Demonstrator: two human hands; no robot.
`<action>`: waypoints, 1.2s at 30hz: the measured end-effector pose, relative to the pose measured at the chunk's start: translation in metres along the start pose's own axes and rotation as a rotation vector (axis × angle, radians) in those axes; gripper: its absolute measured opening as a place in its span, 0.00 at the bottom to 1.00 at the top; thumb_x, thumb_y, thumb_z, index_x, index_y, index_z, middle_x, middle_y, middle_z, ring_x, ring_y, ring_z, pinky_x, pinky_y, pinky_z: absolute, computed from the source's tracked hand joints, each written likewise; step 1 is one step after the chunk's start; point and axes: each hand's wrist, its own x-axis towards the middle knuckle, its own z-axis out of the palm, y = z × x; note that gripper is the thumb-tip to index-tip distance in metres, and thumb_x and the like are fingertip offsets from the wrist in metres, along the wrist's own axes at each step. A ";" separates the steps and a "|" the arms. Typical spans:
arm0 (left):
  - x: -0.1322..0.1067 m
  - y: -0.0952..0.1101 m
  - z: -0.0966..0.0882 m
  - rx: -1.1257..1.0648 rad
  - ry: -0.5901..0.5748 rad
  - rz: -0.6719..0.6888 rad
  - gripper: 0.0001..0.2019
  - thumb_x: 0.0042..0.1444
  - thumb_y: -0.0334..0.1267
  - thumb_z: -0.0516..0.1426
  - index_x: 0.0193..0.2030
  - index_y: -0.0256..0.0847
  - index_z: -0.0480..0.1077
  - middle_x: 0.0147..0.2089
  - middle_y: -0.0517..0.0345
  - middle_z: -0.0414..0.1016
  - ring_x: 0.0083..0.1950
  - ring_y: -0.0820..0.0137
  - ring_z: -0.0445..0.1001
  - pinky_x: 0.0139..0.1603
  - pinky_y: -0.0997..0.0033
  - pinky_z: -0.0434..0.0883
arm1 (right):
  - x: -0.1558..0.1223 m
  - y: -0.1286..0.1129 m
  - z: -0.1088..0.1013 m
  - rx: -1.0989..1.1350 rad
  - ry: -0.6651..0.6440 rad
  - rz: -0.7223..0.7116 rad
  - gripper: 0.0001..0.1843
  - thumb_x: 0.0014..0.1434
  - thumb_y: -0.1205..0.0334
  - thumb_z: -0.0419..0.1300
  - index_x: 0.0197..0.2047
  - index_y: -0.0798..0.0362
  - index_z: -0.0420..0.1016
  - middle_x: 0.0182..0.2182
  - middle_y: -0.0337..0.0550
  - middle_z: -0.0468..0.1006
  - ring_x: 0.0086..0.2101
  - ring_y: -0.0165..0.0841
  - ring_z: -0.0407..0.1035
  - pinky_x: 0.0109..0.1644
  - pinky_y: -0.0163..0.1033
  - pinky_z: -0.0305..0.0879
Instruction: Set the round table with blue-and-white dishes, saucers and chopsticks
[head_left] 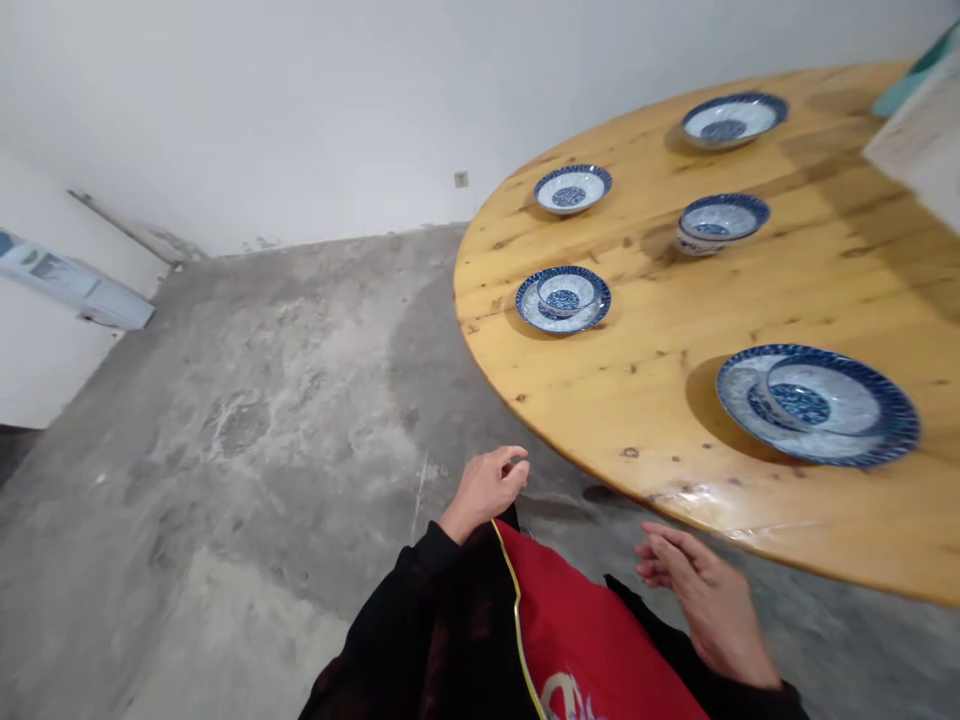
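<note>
My left hand [491,487] hangs just off the near edge of the round wooden table [600,380], its fingers loosely curled with a gap to the thumb and nothing held. Below the table's edge, nearer my body, my right hand [697,595] is half open and also holds nothing. Neither hand touches the dishes. Closest to the right hand is a large blue-and-white plate [896,415] with a bowl [851,395] standing in it. A smaller plate [529,310], likewise bearing a small bowl [566,293], sits near the table's left edge.
Farther back on the table are a shallow dish [571,190], a blue-rimmed bowl [724,220] and a wider dish [735,120]. A pale, blurred object [922,150] juts in at the upper right. Concrete floor [262,450] lies left, with a white appliance [82,285] by the wall.
</note>
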 end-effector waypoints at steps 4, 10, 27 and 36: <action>0.003 0.004 0.007 0.002 -0.052 0.026 0.20 0.64 0.42 0.51 0.56 0.41 0.76 0.37 0.58 0.84 0.36 0.69 0.79 0.43 0.72 0.74 | -0.010 0.020 -0.007 0.014 0.036 0.024 0.38 0.33 0.40 0.73 0.42 0.58 0.77 0.25 0.43 0.79 0.23 0.33 0.72 0.25 0.36 0.71; 0.010 -0.004 -0.004 0.046 -0.111 0.067 0.20 0.63 0.42 0.51 0.57 0.43 0.76 0.36 0.60 0.83 0.37 0.69 0.80 0.43 0.72 0.74 | -0.010 0.034 0.005 0.052 0.101 0.096 0.37 0.30 0.41 0.73 0.41 0.58 0.77 0.25 0.44 0.80 0.24 0.34 0.73 0.27 0.37 0.71; 0.081 -0.131 -0.214 -0.048 0.089 0.047 0.19 0.64 0.43 0.51 0.56 0.40 0.75 0.36 0.57 0.82 0.35 0.68 0.79 0.41 0.69 0.73 | 0.027 -0.060 0.236 0.078 0.060 -0.071 0.29 0.35 0.46 0.71 0.38 0.55 0.77 0.24 0.42 0.79 0.22 0.31 0.71 0.24 0.36 0.67; 0.179 -0.094 -0.253 0.084 -0.114 0.251 0.17 0.65 0.41 0.51 0.54 0.44 0.77 0.37 0.60 0.83 0.38 0.68 0.80 0.45 0.71 0.72 | 0.044 -0.116 0.254 0.110 0.387 -0.197 0.21 0.38 0.53 0.70 0.36 0.55 0.79 0.24 0.41 0.80 0.21 0.30 0.72 0.24 0.33 0.71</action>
